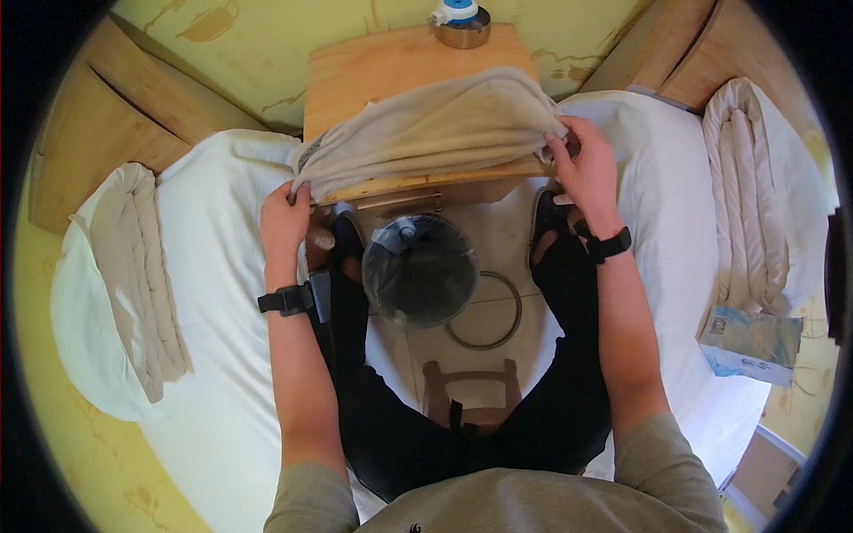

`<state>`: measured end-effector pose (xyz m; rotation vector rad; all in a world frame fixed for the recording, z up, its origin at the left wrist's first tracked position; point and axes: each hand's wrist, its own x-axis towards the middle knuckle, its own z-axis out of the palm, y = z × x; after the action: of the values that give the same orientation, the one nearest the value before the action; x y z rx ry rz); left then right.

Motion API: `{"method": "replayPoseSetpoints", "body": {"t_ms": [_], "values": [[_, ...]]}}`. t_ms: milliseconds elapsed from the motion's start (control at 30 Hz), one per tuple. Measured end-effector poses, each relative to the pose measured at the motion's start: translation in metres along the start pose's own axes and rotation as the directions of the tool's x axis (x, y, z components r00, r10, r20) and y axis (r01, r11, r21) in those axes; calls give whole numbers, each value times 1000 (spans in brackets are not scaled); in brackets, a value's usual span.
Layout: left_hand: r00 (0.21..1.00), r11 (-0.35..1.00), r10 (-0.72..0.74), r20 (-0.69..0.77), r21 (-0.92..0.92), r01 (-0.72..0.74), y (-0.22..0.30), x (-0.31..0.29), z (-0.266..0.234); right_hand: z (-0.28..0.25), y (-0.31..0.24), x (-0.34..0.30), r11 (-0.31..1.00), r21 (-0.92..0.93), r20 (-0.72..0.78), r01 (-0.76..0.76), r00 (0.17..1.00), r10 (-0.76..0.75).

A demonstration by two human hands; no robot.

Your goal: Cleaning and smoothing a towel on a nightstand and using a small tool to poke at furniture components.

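Note:
A beige towel-like cloth lies bunched in folds along the front of a wooden nightstand. My left hand pinches its left end, just off the nightstand's front left corner. At the opposite end, my right hand grips the cloth between thumb and fingers, near the front right corner. The fabric stretches between both hands across the top and hangs slightly at the front edge. My fingertips are partly hidden in its folds.
Between my feet stands a round bin lined with a dark bag, with a grey ring on the tiles beside it. White beds flank me. An ashtray-like round tin with a blue-and-white item sits at the nightstand's back. A packet lies on the right bed.

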<state>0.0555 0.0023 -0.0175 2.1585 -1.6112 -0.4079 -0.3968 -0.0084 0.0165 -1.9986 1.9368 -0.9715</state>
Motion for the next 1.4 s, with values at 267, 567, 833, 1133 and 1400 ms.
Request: {"method": "replayPoseSetpoints", "body": {"t_ms": [267, 567, 833, 1133, 1400], "values": [[998, 990, 60, 6, 127, -60, 20, -5, -4, 15, 15, 0, 981, -156, 49, 120, 992, -113], [994, 970, 38, 106, 236, -63, 11, -16, -22, 27, 19, 16, 993, -105, 87, -49, 994, 58], [989, 991, 137, -54, 18, -136, 9, -16, -6, 9, 13, 20, 986, -145, 143, -82, 984, 103], [931, 944, 329, -161, 92, -318, 29, -6, 9, -10, 7, 17, 975, -191, 253, -112, 954, 159], [886, 902, 432, -167, 84, -423, 60, -19, 20, -6, 3, 5, 978, -147, 220, -146, 959, 176]]}}
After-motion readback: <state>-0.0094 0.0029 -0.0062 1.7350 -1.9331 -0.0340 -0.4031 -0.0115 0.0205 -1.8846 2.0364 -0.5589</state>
